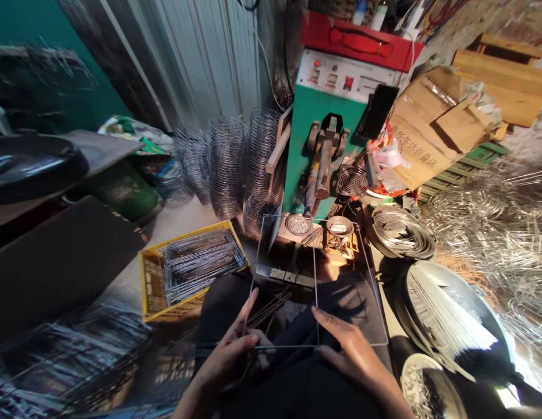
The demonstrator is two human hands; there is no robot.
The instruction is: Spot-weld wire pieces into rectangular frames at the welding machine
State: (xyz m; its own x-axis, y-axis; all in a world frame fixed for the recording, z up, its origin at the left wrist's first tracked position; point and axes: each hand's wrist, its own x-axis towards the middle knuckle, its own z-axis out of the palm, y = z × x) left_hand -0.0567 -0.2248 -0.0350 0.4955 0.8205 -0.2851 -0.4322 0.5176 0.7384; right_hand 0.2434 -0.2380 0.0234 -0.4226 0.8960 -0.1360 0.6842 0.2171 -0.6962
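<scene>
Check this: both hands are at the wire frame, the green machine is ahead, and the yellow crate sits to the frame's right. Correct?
Not quite: the head view shows the yellow crate to the wire frame's left. Left hand and right hand at the frame, green machine ahead: correct.

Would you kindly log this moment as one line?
left hand: holding wire frame; right hand: at frame's middle wire; yellow crate: wire rods inside
</scene>
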